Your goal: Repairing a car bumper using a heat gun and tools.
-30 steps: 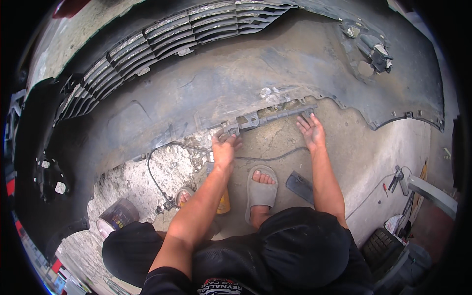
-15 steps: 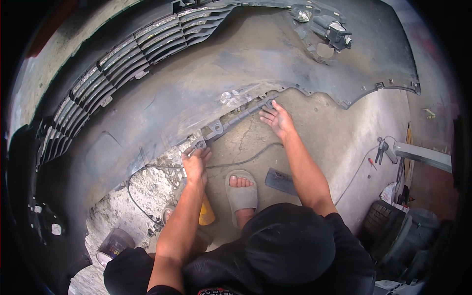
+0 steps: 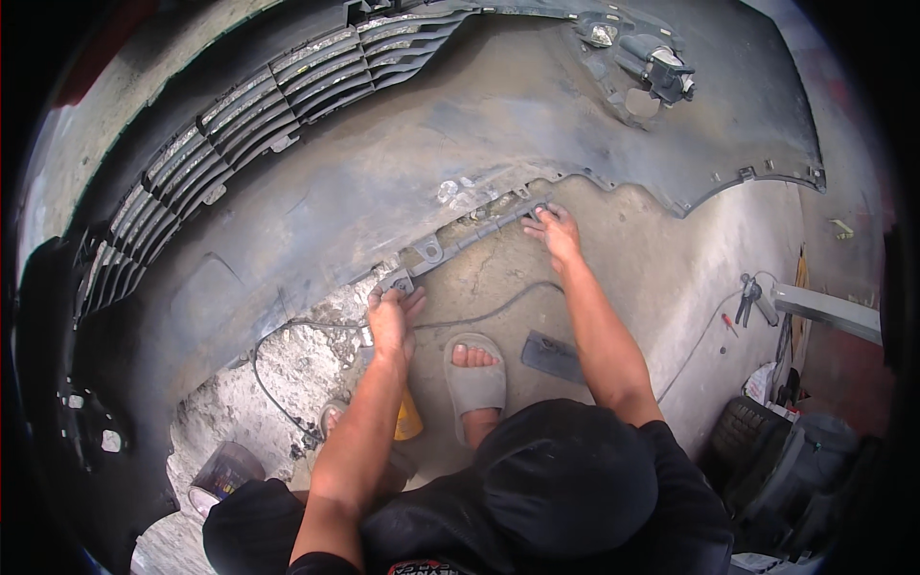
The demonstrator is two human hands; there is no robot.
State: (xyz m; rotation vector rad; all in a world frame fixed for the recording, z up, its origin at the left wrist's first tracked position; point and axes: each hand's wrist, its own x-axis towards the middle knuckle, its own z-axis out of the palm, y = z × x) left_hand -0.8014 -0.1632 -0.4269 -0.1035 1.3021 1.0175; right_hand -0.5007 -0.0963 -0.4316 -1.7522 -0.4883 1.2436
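Note:
A large dark car bumper cover [image 3: 383,177] lies with its inner side up across the view. Along its near edge runs a long grey plastic bracket strip [image 3: 470,237]. My left hand [image 3: 391,321] grips the strip's near-left end, by a block with a round hole. At the strip's far-right end my right hand [image 3: 556,233] has thumb and fingers closed on it. The strip lies close along the bumper's edge; whether it touches all along, I cannot tell.
A slatted grille [image 3: 287,91] and a fog lamp [image 3: 666,72] sit in the bumper. A black cable [image 3: 489,309] crosses the floor near a dark flat piece [image 3: 553,356], a yellow object [image 3: 407,418] and a tub [image 3: 226,473]. To the right lie a black tool [image 3: 747,298] and a red screwdriver [image 3: 730,324].
My right hand's fingers have closed from a looser, spread pose onto the strip's far end. The strip and both hands have shifted slightly to the right in view, along with the whole scene.

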